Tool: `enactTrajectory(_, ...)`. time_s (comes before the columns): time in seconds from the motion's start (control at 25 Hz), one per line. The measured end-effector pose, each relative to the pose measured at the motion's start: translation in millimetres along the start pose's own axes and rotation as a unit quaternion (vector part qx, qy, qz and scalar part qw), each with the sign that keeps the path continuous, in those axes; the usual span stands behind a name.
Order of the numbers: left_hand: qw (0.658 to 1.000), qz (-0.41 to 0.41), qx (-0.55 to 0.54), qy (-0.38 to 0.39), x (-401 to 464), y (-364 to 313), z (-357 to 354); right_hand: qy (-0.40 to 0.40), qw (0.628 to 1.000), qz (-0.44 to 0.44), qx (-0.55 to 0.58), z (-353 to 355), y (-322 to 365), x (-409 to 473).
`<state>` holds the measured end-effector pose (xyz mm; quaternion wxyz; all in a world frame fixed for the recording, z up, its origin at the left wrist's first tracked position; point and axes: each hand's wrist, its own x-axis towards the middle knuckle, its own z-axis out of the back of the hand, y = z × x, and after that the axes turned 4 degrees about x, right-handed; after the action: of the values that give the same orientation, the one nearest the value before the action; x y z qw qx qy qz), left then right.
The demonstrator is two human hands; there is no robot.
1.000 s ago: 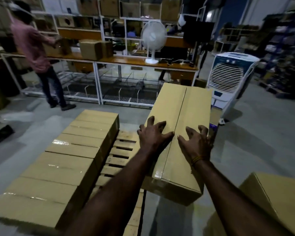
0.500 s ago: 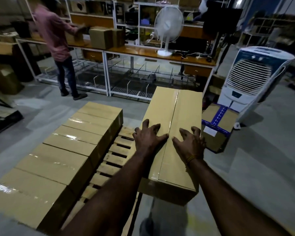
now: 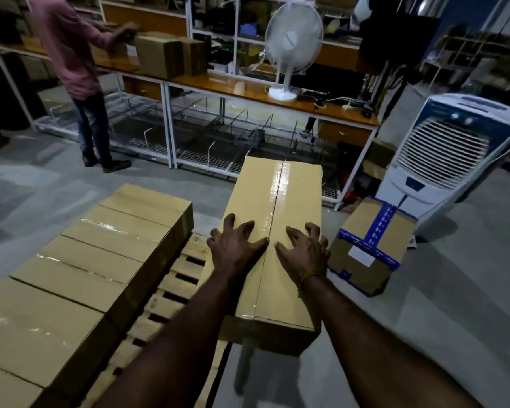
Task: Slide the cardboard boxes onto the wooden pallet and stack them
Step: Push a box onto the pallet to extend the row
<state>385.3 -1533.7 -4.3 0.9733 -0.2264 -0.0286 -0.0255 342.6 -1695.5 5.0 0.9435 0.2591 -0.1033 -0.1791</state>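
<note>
Cardboard fills the middle of the view: a long box [image 3: 273, 231] with a glossy tape seam down its top lies lengthwise away from the camera, its near end overhanging the right edge of the pallet [image 3: 171, 293]. Both hands rest on its top, one on each side of the seam. The left hand [image 3: 236, 245] has its fingers spread and slightly arched, fingertips pressing the cardboard. The right hand [image 3: 305, 250] is spread the same way, with its outer fingers at the box's right edge; neither hand curls round anything. A yellow thread band [image 3: 309, 276] circles the right wrist.

On the left part of the pallet a row of boxes [image 3: 80, 266] stands side by side, their taped tops level, with bare slats showing between that row and the long box. On the floor [image 3: 454, 290] just right of the long box sits a smaller carton [image 3: 371, 245] with blue tape and a white label. Behind it stands a white air cooler [image 3: 448, 154]. A workbench [image 3: 248, 86] at the back carries a white fan [image 3: 292, 48] and brown boxes, and a person [image 3: 77, 72] in a pink shirt stands at its left end, hands on a box there.
</note>
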Motion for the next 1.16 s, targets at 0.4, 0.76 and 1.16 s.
enactTrajectory(0.4,0.993,0.114,-0.001,-0.018,114,-26,-68,0.09,0.993,0.073,0.018,-47,-28,156)
enactTrajectory(0.76,0.965,0.253,0.017,-0.068,200,-126,-144,0.179,0.964,0.198,0.017,-57,-98,331)
enactTrajectory(1.16,0.912,0.398,0.011,-0.1,279,-112,-233,0.264,0.917,0.298,-0.01,-149,-109,444)
